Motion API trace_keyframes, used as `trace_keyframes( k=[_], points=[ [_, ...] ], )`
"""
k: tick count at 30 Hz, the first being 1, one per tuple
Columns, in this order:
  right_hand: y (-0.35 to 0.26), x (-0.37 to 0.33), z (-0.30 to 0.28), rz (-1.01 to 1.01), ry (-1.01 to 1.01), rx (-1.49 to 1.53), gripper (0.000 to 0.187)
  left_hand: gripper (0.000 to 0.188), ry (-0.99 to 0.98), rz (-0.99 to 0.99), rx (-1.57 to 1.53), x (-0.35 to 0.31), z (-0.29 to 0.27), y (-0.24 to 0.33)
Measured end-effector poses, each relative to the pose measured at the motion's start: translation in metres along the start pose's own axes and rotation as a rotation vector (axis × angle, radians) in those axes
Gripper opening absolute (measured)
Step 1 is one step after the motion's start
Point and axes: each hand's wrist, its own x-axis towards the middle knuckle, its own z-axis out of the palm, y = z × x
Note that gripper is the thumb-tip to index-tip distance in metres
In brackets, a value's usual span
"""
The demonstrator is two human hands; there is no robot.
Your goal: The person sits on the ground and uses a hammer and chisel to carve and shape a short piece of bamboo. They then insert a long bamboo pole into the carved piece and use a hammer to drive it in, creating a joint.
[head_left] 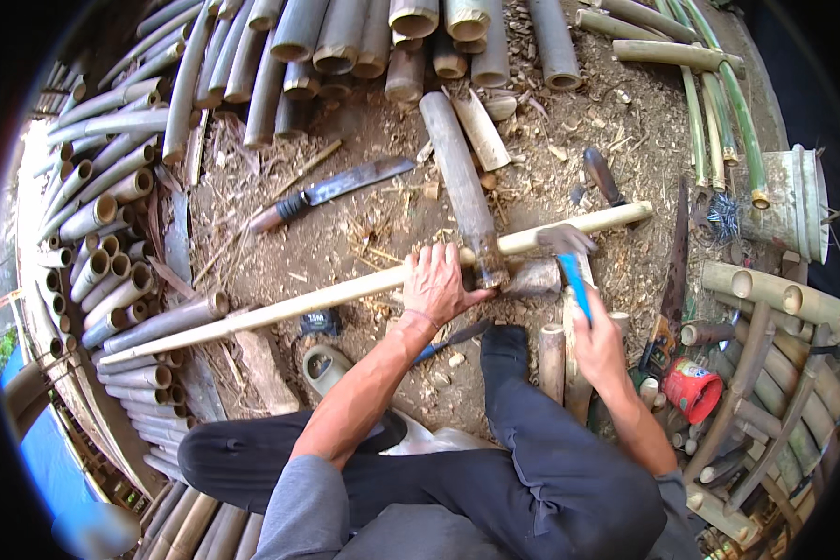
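Note:
A long pale bamboo pole [336, 295] lies slantwise across the ground in front of me. My left hand [434, 287] rests on it, fingers curled over the pole and thumb stretched right toward a grey bamboo tube [462, 182]. That tube crosses the pole; whether the pole runs under or through it I cannot tell. In my right hand [599, 350] is a hammer with a blue handle [577, 285], its metal head [567, 240] over the pole's right part. A short bamboo block [532, 278] sits below the crossing.
A machete [345, 184] lies beyond the pole, and a tape measure [320, 322] on the near side. Stacked bamboo tubes [336, 42] line the back and left. To the right are a handsaw [665, 327], a red container [693, 390], a white bucket [793, 205] and bamboo frames [756, 392].

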Motion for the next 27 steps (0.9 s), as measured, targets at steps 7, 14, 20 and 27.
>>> trace_keyframes(
  k=[7,14,20,27],
  points=[
    [0.101,-0.076,-0.002,0.224,0.452,-0.215,0.043,0.083,0.002,0.088,-0.103,-0.003,-0.057,0.016],
    [0.129,-0.095,0.009,0.365,0.33,-0.273,0.052,0.086,0.0,0.128,-0.062,-0.056,-0.105,0.053],
    [0.04,-0.059,-0.021,-0.223,0.506,-0.12,0.056,0.093,0.05,0.089,-0.002,-0.074,-0.112,0.063],
    [0.004,0.057,-0.057,-0.554,0.18,-0.768,0.039,0.096,0.177,0.01,0.071,-0.059,-0.083,0.058]
  ],
)
